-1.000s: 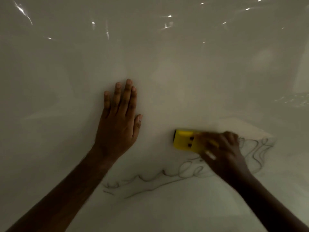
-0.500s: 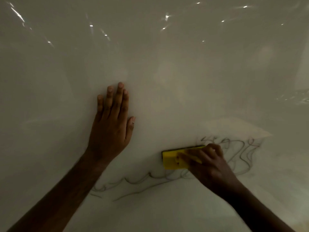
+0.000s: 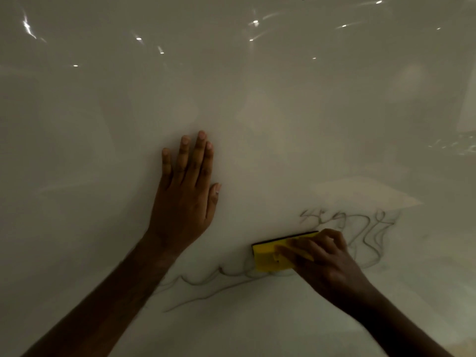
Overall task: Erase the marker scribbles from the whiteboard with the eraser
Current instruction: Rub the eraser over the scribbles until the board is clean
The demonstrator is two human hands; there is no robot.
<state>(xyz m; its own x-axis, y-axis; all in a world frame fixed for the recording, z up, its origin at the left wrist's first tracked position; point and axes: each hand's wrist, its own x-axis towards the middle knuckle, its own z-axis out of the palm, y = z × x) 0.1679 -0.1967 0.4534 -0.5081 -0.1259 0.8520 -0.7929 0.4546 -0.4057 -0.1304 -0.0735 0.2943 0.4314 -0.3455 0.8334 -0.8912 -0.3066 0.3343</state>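
A glossy whiteboard (image 3: pixel 257 112) fills the whole view. My right hand (image 3: pixel 324 261) grips a yellow eraser (image 3: pixel 268 256) with a dark felt edge and holds it against the board, low and right of centre. Dark marker scribbles (image 3: pixel 360 228) loop above and to the right of that hand. A wavy scribble line (image 3: pixel 206 282) runs leftward below the eraser toward my left forearm. My left hand (image 3: pixel 188 191) lies flat on the board with straight fingers, left of the eraser and apart from it.
Bright light reflections (image 3: pixel 255 23) dot the upper part of the board. A paler wiped patch (image 3: pixel 360 191) sits above the right-hand scribbles.
The eraser and my right hand slid down and to the left a second ago, then stayed about there. More of the scribbles above the hand show. My left hand stays flat.
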